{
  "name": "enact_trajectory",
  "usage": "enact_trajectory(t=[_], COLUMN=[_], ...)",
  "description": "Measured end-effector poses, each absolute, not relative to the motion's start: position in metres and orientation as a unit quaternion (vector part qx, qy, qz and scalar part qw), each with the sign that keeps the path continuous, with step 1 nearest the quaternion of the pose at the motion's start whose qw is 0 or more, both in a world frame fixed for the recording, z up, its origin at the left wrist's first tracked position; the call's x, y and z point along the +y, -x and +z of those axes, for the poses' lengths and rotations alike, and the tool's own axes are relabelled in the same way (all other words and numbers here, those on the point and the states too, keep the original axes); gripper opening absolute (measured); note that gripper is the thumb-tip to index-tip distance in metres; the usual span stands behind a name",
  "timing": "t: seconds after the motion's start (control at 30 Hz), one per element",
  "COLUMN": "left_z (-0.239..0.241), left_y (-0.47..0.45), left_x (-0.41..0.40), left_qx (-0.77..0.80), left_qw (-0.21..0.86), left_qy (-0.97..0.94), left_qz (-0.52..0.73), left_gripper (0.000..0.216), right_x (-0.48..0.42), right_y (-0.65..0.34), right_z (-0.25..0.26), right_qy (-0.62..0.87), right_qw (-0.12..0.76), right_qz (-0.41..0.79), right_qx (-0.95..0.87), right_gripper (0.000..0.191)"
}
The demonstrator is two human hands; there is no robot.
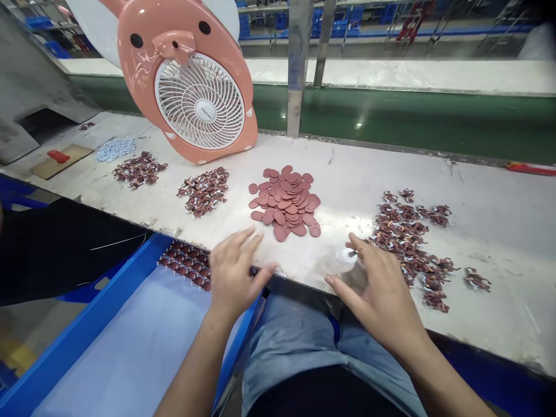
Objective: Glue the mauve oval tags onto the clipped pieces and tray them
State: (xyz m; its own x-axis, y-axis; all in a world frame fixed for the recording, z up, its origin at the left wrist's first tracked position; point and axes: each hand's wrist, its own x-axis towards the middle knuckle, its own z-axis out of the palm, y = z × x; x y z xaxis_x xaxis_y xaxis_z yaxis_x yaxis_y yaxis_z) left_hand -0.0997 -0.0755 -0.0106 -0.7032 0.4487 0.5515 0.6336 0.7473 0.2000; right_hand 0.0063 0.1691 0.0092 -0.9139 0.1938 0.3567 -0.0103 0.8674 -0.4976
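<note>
My left hand (234, 269) hovers at the table's front edge, fingers spread and holding nothing, just short of a pile of flat reddish-brown oval pieces (286, 200). Around a small translucent bottle with a thin dark needle tip (341, 260) is my right hand (380, 286), its thumb and fingers apart; a firm grip on the bottle does not show. Right of that hand lies a heap of small brown figure-like parts with white and orange bits (403, 237). One such part (476, 279) sits separately farther right.
Two more brown heaps (203, 191) (139, 169) and light-blue bits (115, 149) lie left. A pink animal-shaped fan (186, 81) stands behind them. Below the edge, a blue bin (95, 330) holds rows of brown pieces (186, 265). A metal post (297, 69) rises at the back.
</note>
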Motion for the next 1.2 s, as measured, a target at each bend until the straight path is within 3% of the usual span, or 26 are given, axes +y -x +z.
enact_trajectory(t=[0.1, 0.23, 0.37, 0.47, 0.57, 0.67, 0.9, 1.07, 1.2], left_z=[0.003, -0.006, -0.015, -0.006, 0.011, 0.023, 0.017, 0.010, 0.009], left_y=[0.105, 0.102, 0.084, 0.056, 0.025, 0.007, 0.004, 0.001, -0.002], left_x=[-0.056, -0.064, -0.066, -0.049, -0.026, -0.011, -0.002, 0.004, 0.003], left_qx=[-0.890, -0.849, -0.797, -0.783, -0.700, -0.600, -0.514, -0.447, -0.409], left_qw=[0.133, 0.131, 0.155, 0.140, -0.050, -0.191, -0.289, -0.301, -0.325], left_qy=[0.414, 0.480, 0.476, 0.345, 0.086, -0.026, 0.089, 0.065, -0.038], left_qz=[-0.136, -0.177, -0.338, -0.498, -0.707, -0.776, -0.803, -0.840, -0.852], left_gripper=[0.067, 0.052, 0.049, 0.039, 0.016, 0.010, 0.024, 0.025, 0.026], right_x=[0.165, 0.167, 0.169, 0.165, 0.157, 0.146, 0.134, 0.150, 0.179], right_y=[0.003, -0.001, -0.015, -0.026, -0.036, -0.040, -0.039, -0.052, -0.071], right_z=[0.009, 0.008, 0.007, 0.009, 0.013, 0.022, 0.034, 0.026, 0.021], right_qy=[0.034, 0.037, 0.050, 0.048, 0.033, 0.034, 0.036, 0.045, 0.091], right_qw=[0.192, 0.210, 0.222, 0.218, 0.180, 0.131, 0.062, 0.053, 0.078], right_qz=[0.287, 0.337, 0.407, 0.487, 0.583, 0.652, 0.755, 0.750, 0.561], right_qx=[-0.938, -0.917, -0.885, -0.844, -0.792, -0.746, -0.651, -0.657, -0.819], right_gripper=[0.043, 0.029, 0.031, 0.029, 0.024, 0.022, 0.027, 0.034, 0.045])
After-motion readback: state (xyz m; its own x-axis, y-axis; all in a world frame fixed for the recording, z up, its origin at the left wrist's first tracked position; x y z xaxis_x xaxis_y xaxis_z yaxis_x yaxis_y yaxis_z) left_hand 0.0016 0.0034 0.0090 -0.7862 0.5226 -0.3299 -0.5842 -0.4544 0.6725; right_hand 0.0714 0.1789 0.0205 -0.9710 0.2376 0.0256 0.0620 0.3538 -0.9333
